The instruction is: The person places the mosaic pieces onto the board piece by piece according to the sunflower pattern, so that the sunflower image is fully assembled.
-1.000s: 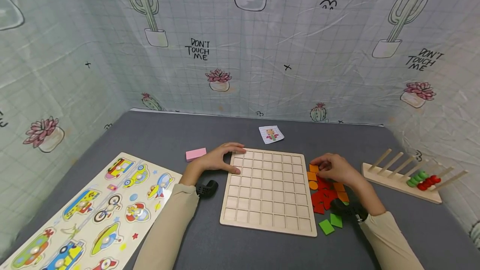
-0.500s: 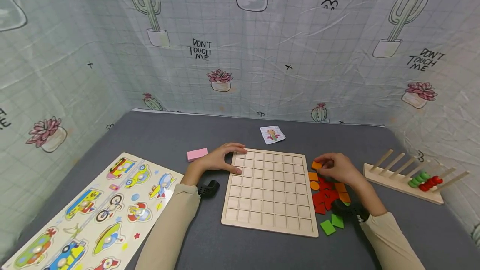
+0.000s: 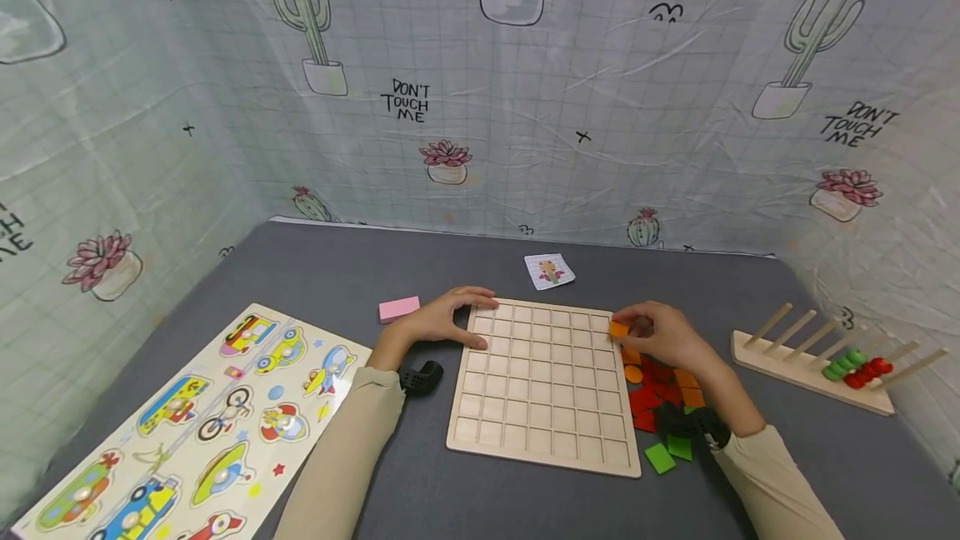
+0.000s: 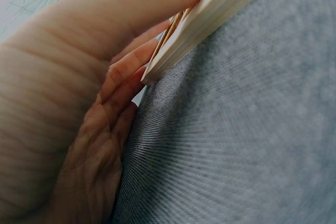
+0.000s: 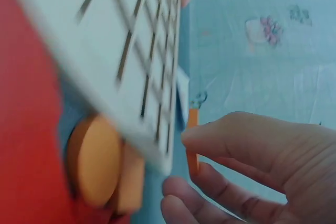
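A pale wooden grid board [image 3: 543, 390] lies flat on the dark table. At its far left corner rests my left hand [image 3: 442, 319], thumb on the left edge and fingers fairly straight along the corner; the left wrist view shows that hand [image 4: 113, 108] beside the board's edge. An orange square tile [image 5: 192, 140] is pinched on edge between thumb and fingers of my right hand [image 3: 663, 336], close to the board's far right corner. Below that hand lie loose red tiles [image 3: 656, 394], an orange round tile [image 3: 633, 374] and green square tiles [image 3: 660, 458].
A picture card [image 3: 550, 271] lies beyond the board. Near my left wrist is a pink block [image 3: 399, 309]. A vehicle puzzle board [image 3: 251, 390] covers the left side. On the right stands a wooden peg rack [image 3: 810, 377] with green and red beads.
My right hand has lifted the orange square tile from the pile and carried it left to the board's far right corner. The left hand stays at the board. The view shifts slightly.
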A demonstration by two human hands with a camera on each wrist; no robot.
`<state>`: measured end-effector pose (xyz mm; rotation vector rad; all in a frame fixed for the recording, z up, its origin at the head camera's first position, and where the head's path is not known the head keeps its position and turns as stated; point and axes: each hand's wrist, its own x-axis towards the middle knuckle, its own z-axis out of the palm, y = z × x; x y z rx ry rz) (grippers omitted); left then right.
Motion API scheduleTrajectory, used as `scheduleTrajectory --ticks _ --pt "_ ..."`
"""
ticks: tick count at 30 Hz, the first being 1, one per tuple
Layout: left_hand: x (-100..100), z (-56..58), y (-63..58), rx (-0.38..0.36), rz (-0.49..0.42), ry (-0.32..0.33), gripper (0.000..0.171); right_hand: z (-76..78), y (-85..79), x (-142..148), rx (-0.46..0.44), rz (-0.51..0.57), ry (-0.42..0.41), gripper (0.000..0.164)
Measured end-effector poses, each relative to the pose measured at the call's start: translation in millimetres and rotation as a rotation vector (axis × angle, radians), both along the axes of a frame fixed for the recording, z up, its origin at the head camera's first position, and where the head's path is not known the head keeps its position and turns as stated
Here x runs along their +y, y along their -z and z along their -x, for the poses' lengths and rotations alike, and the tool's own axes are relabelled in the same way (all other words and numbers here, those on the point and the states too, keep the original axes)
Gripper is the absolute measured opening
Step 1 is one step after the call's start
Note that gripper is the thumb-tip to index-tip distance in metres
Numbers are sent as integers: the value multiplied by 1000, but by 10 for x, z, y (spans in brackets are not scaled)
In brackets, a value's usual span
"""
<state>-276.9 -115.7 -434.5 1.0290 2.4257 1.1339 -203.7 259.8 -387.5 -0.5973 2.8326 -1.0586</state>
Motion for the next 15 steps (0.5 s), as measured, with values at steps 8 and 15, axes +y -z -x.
scheduleTrajectory --ticks 8,15 --pt "12 -5 -8 -7 -2 -4 66 -5 -104 -285 -7 1 -98 29" --pt "7 -9 -26 -8 2 -9 65 78 -29 -486 3 0 -173 27"
